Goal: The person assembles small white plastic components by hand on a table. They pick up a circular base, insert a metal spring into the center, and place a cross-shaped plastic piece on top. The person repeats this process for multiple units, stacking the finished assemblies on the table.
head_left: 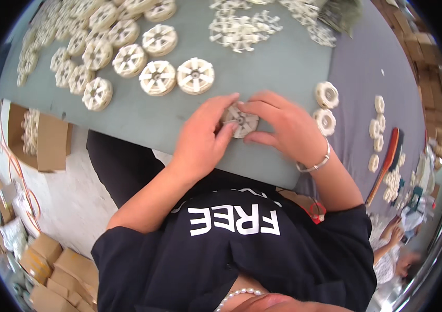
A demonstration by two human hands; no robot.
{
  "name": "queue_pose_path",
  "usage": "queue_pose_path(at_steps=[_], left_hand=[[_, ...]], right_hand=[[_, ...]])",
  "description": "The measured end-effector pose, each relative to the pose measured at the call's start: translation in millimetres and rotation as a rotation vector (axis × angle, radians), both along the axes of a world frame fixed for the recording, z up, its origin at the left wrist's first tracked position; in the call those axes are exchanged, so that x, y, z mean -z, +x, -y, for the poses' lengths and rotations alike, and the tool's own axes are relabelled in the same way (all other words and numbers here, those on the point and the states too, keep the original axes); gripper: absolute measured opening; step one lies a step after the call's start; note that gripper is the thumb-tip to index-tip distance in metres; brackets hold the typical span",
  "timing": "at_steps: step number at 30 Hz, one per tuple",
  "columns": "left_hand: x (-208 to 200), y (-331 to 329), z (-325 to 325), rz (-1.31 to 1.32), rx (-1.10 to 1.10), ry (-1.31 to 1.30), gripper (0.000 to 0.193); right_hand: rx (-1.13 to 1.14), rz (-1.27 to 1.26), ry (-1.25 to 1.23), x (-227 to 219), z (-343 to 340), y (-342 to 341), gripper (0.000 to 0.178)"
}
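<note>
Between my two hands, near the table's front edge, a round cream spoked plastic wheel rests low over the grey-green tabletop. My left hand grips its left side, with the thumb at the near rim. On the other side my right hand curls its fingers over the far rim, its thumb close to the right edge; it looks slightly blurred. Fingers hide part of the wheel's rim. Just beyond lie two similar wheels, a right one and a left one, with pale spokes and dark centres.
Many more wheels crowd the far left. Loose flat spoked pieces lie at the back. To the right are two cream rings and a red-handled brush. A cardboard box holds parts at left. Another person sits at lower right.
</note>
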State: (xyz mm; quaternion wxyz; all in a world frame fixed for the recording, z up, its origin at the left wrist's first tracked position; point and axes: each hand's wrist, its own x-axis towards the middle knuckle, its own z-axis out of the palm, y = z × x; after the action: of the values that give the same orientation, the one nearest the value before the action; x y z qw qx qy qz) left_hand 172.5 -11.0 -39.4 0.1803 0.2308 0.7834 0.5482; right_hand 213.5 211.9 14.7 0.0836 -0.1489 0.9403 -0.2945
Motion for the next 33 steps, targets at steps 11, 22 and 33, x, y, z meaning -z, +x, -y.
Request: queue_pose_path(at_steps=[11, 22, 33], left_hand=[[-37, -63, 30, -0.542, -0.439, -0.141, 0.08], [-15, -21, -65, -0.52, 0.113, -0.244, 0.083], [-7, -12, -28, -0.362, 0.237, -0.201, 0.075]], right_hand=[[0.637, -0.311, 0.254, -4, -134, 35, 0.059], [0.437, -0.653, 0.406, 35, -189, -98, 0.041], [0.402, 0.086, -0.348, 21, -150, -56, 0.03]])
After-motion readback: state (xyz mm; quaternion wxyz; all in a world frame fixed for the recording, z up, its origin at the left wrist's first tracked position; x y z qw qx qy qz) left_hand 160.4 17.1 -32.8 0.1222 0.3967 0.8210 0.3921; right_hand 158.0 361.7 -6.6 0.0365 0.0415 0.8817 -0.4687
